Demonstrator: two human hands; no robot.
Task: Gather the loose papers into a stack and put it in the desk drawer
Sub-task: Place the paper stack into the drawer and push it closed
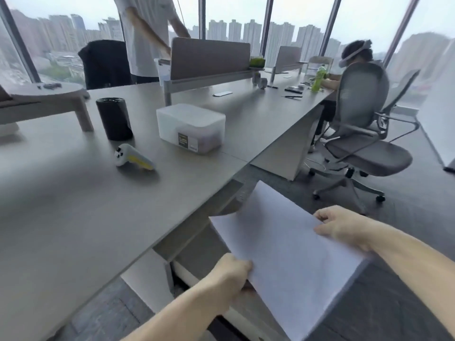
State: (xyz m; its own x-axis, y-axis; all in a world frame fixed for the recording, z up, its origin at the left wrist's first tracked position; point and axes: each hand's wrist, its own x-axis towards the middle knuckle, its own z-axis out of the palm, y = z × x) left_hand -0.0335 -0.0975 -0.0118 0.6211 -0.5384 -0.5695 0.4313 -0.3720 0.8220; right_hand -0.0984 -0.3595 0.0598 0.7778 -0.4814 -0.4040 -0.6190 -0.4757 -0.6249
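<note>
I hold a stack of white papers (283, 249) flat in the air, off the desk's right edge and above the drawer unit (187, 271) under the desk. My left hand (229, 274) pinches the stack's near left edge. My right hand (344, 227) grips its right edge. The drawer unit looks pulled out a little, with a dark gap at its front; the papers hide most of it. The grey desk top (98, 217) runs to my left.
On the desk stand a black cylinder (114, 119), a white and yellow controller (134, 157) and a translucent plastic box (190, 127). A grey office chair (364, 134) stands to the right, with a seated person behind it. Another person stands at the far side.
</note>
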